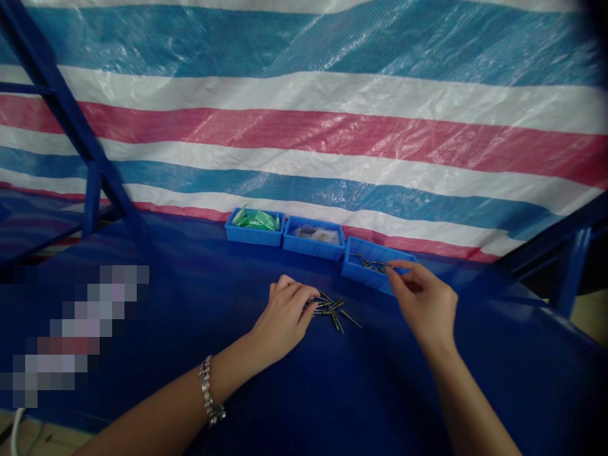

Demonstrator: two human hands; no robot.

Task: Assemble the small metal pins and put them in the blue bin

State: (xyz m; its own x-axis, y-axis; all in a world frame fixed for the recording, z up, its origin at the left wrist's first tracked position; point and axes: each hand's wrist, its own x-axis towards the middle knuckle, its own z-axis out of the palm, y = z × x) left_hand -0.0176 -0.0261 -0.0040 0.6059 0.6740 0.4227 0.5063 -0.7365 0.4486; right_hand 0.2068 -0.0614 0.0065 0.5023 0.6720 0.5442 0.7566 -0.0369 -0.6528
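A small pile of thin metal rods (336, 310), some with thicker brassy ends, lies loose on the blue tabletop (304, 392). At the left edge of this pile is my left hand (287, 316), its fingers curled and pinched together; whatever sits between them is hidden. My right hand (425, 301) reaches over the front of the right-hand blue bin (365, 275), thumb and forefinger pinched at what looks like the end of a thin metal rod. More such rods (373, 265) lie inside that bin. A beaded bracelet (206, 389) circles my left wrist.
Left of that bin stand a blue bin (311, 248) with clear plastic bags and another blue bin (254, 236) with green packets. Striped sheeting (304, 133) hangs behind them. Blue metal frame bars (71, 114) slope at both sides. A blurred-out patch covers the left.
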